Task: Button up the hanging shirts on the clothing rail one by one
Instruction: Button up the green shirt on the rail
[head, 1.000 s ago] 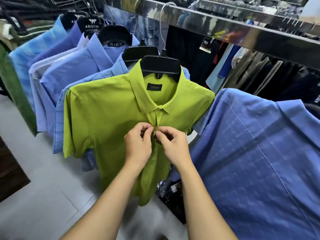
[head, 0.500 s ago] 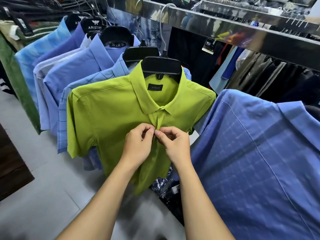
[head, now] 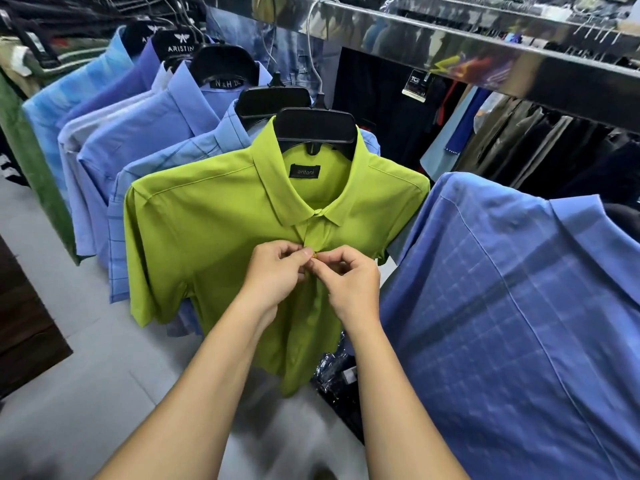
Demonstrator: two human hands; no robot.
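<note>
Below the rail [head: 485, 53], at scene centre, the hanging green shirt [head: 207, 237] presents its placket [head: 313, 233] running vertically downward; left hand [head: 277, 275] and right hand [head: 349, 285], fingers curled, pinch it from opposite sides just under the collar [head: 287, 206].

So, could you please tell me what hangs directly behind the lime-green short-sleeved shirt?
A light-blue checked shirt on a black plastic hanger; only its shoulder and one sleeve show. The lime-green shirt covers its front and buttons.

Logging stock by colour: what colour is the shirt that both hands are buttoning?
The shirt is plain lime green, clearest in the head view.
</note>
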